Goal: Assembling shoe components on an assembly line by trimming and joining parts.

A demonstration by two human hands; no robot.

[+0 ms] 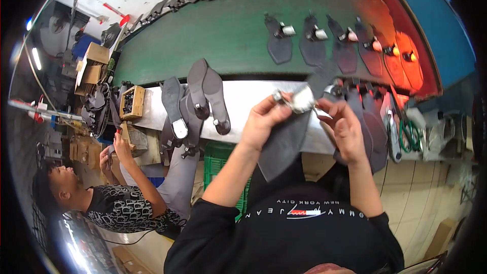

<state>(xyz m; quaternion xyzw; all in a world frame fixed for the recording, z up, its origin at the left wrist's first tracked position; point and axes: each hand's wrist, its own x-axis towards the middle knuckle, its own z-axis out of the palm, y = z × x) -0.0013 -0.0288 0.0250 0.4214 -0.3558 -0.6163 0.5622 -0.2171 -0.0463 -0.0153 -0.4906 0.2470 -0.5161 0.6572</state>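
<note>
Above the silvery worktop [236, 102], the left hand [264, 116] grips a dark sandal [282, 147] near its white wrapping [303, 100]; the half-curled right hand [346, 128] is beside it, its grip unclear. White lettering crosses the black shirt [284, 238].

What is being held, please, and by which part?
A dark sandal, left hand at its middle beside the pale piece; whether the right hand grips it cannot be told.

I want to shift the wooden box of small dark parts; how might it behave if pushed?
The wooden box should probably stay rigid, given its straight walls. Its open top shows jumbled small dark parts, which may shift or spill if jolted.
</note>
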